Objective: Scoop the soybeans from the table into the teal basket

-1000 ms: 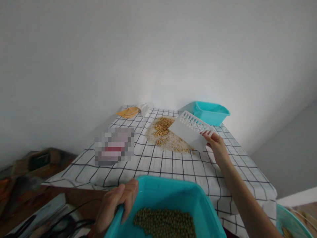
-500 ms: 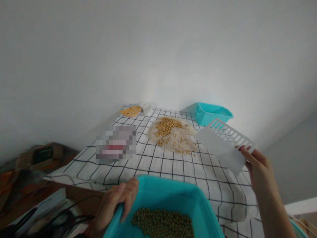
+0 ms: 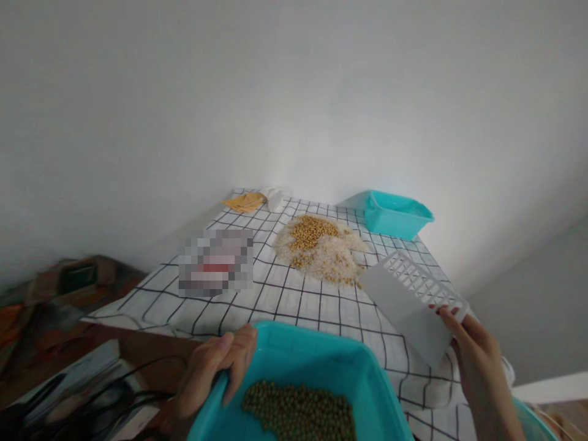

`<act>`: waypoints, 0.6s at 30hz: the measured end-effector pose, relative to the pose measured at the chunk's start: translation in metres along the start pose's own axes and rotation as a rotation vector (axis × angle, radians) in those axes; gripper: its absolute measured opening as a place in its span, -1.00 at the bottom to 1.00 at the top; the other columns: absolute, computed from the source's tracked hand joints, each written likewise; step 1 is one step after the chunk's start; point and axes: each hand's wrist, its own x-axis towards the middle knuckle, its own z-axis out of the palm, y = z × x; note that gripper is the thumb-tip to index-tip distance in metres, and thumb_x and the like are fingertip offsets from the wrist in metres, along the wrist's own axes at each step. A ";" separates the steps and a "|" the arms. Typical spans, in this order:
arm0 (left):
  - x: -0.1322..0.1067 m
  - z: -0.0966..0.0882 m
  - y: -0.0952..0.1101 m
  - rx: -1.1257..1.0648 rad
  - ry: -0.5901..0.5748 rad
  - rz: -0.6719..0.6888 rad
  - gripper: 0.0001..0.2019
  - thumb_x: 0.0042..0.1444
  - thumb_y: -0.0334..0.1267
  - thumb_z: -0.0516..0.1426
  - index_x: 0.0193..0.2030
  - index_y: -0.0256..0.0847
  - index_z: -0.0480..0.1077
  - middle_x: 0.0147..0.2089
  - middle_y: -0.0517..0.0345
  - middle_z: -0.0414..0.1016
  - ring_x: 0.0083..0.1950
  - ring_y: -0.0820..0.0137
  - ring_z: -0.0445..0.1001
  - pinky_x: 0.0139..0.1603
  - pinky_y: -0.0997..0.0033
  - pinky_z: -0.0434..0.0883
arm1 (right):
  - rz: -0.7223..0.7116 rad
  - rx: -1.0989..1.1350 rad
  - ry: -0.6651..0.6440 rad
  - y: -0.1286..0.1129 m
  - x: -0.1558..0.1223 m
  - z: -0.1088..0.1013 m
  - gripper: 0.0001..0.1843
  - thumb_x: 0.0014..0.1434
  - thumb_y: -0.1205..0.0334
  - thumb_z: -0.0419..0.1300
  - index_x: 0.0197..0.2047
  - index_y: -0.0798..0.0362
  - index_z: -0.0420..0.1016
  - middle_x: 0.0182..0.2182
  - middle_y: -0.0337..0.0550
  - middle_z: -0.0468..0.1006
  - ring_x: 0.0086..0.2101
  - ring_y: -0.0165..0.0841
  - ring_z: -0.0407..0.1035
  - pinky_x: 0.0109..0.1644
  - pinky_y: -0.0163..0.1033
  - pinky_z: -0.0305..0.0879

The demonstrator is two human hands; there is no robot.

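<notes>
My left hand (image 3: 223, 362) is closed over the left rim of a turquoise plastic basin (image 3: 312, 335) at the table's near edge. Dark greenish-brown beans (image 3: 301, 409) cover part of its bottom. In my right hand (image 3: 475, 343) is a flat grey-white plastic board (image 3: 407, 306) with a row of slots along one long side, pinched by its near right end. Its far left corner reaches the near right edge of a pile on the cloth. That pile holds pale rice-like grains (image 3: 328, 257) with yellow soybeans (image 3: 312, 231) on and among them.
A second turquoise basin (image 3: 399, 215) stands at the back right by the wall. The table wears a white checked cloth (image 3: 275, 300). A pixelated packet (image 3: 215, 263) lies at left, an orange-yellow piece (image 3: 243, 202) at the back left. Cables and boxes (image 3: 87, 392) sit lower left.
My right hand has lowered the slotted board toward the cloth, bringing its far corner nearer the pile. The left hand keeps hold of the basin rim.
</notes>
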 end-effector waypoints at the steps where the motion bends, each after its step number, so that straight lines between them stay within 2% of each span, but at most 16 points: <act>1: 0.000 0.001 0.000 0.007 0.001 0.002 -0.33 0.47 -0.16 -0.21 -0.72 -0.15 0.24 -0.69 0.24 0.28 -0.59 0.36 0.25 -0.11 0.20 0.35 | 0.008 0.006 -0.004 -0.003 -0.002 0.003 -0.59 0.02 -0.10 0.39 -0.26 0.10 0.70 -0.25 -0.03 0.70 -0.25 -0.13 0.55 -0.33 -0.24 0.39; 4: 0.001 0.001 0.002 0.012 0.041 0.001 -0.32 0.47 -0.16 -0.24 -0.73 -0.15 0.21 -0.70 0.24 0.26 -0.59 0.37 0.24 -0.14 0.21 0.34 | 0.024 0.033 -0.035 -0.011 -0.008 0.012 -0.63 0.05 -0.07 0.38 -0.23 0.06 0.70 -0.21 -0.06 0.71 -0.16 -0.13 0.54 -0.19 -0.21 0.42; 9: 0.003 0.001 0.006 0.059 -0.003 0.001 -0.33 0.46 -0.15 -0.24 -0.74 -0.16 0.19 -0.70 0.20 0.29 -0.58 0.35 0.25 -0.14 0.20 0.34 | 0.027 0.095 -0.046 -0.013 -0.006 0.016 -0.65 0.01 -0.05 0.42 -0.25 0.04 0.70 -0.21 -0.04 0.71 -0.08 -0.06 0.53 -0.09 -0.14 0.42; 15: 0.004 0.007 0.005 0.042 0.034 0.037 -0.33 0.45 -0.21 -0.24 -0.75 -0.16 0.15 -0.72 0.20 0.28 -0.60 0.36 0.27 -0.17 0.22 0.33 | -0.014 0.043 0.059 -0.009 0.004 -0.008 -0.66 -0.01 -0.03 0.43 -0.25 0.04 0.69 -0.22 -0.05 0.71 -0.05 0.00 0.51 -0.06 -0.10 0.41; 18: 0.008 0.011 0.007 0.035 0.105 0.081 -0.33 0.45 -0.23 -0.22 -0.77 -0.17 0.10 -0.75 0.21 0.25 -0.63 0.39 0.25 -0.23 0.26 0.32 | 0.008 0.074 0.078 -0.006 0.003 -0.019 -0.68 0.01 -0.01 0.43 -0.23 0.02 0.68 -0.20 -0.11 0.71 -0.01 -0.05 0.50 0.00 -0.14 0.38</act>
